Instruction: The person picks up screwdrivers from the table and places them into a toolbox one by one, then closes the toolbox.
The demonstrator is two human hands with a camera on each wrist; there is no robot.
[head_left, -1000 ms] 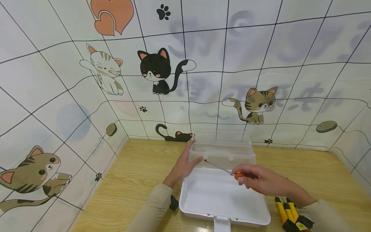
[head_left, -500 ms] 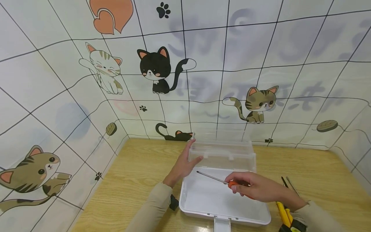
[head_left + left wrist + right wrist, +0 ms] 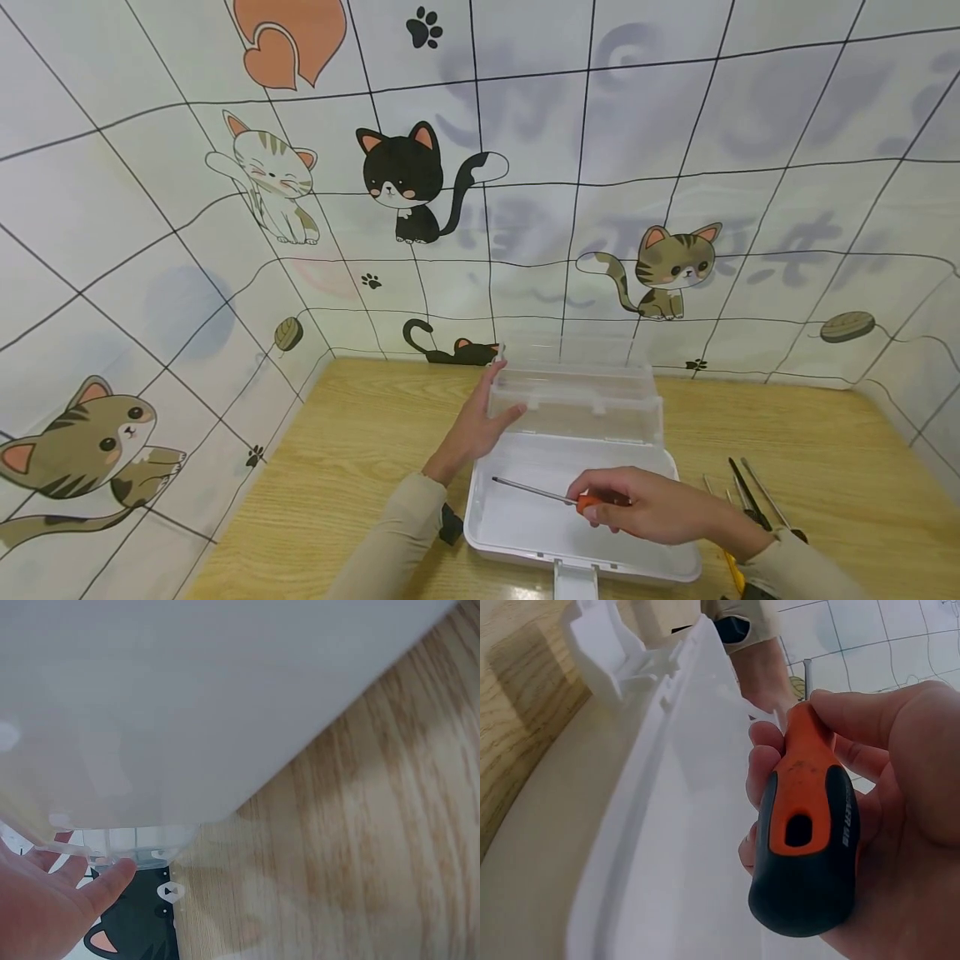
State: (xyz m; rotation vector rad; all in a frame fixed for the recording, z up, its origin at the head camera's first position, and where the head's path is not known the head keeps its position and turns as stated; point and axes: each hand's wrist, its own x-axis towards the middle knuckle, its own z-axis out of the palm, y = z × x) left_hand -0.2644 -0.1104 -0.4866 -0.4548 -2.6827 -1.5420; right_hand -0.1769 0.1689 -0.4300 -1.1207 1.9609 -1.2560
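A white plastic storage box (image 3: 525, 521) stands on the table, its clear lid (image 3: 573, 417) raised at the back. My left hand (image 3: 472, 427) holds the lid's left edge, thumb in front and fingers behind; the left wrist view shows the fingers at the clear rim. In my right hand (image 3: 637, 502) is a screwdriver (image 3: 802, 817) with an orange and black handle. Its metal shaft (image 3: 534, 490) points left, over the box's white inside. The right wrist view shows the handle's butt end and the thumb and fingers around its neck.
Several tools with thin shafts (image 3: 765, 493) lie on the wooden table (image 3: 360, 467) right of the box, partly behind the right forearm. A yellow handle (image 3: 735, 573) shows there. The box's white latch (image 3: 575, 579) hangs at its front. A cat-print wall covering (image 3: 540, 208) rises behind.
My right hand has moved left and down toward the front of the box with the screwdriver, uncovering more tools on the right. The left hand has stayed on the lid.
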